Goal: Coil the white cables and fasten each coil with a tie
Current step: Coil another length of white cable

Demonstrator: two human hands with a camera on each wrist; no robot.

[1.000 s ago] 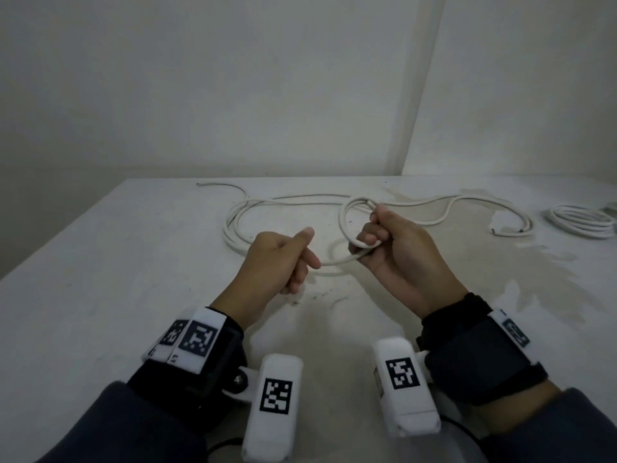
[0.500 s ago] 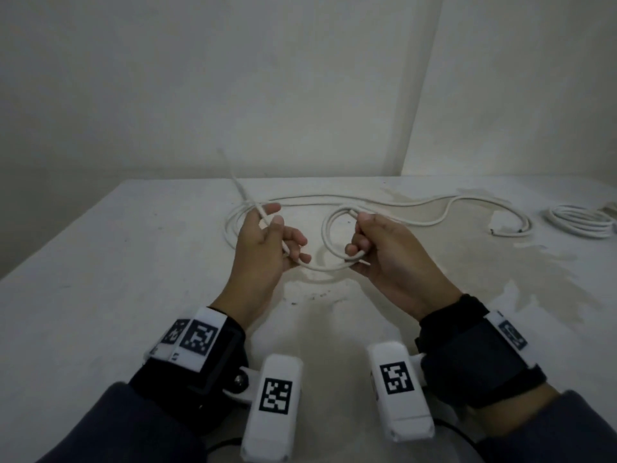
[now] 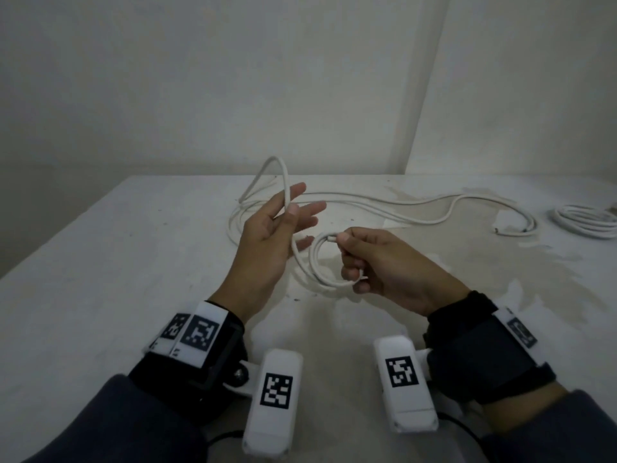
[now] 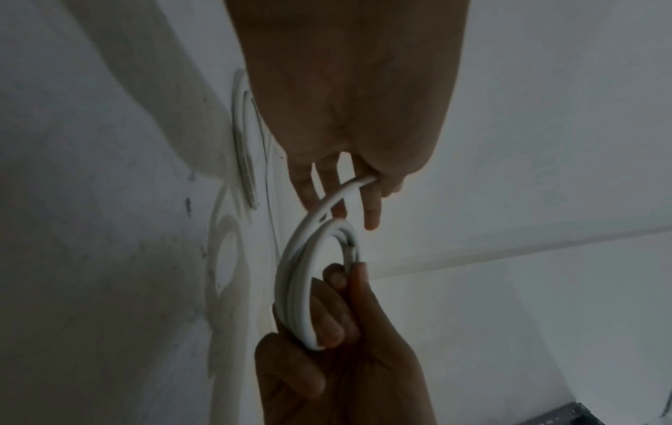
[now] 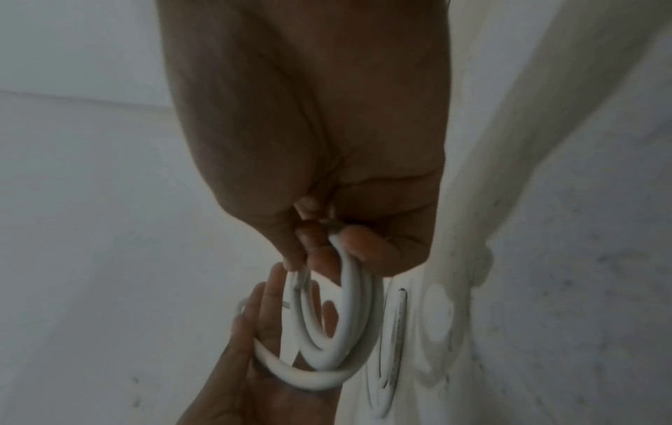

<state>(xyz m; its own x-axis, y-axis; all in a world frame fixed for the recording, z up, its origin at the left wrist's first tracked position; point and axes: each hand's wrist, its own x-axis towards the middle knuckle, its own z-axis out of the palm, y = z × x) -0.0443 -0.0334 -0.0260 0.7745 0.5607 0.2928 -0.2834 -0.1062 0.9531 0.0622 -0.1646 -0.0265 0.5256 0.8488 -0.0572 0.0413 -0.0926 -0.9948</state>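
- Right hand (image 3: 384, 265) grip pinches the small coil (image 3: 320, 262); keep it clamped.
- Left hand (image 3: 270, 238) grip, thumb trapping the white cable (image 3: 283, 182), should lay the next loop beside that pinch.

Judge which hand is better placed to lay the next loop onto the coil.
Left. The left hand pinches the loose cable between thumb and finger, its slack arching above the table. The right hand grips the small coil, so it is probably best kept as the holder.
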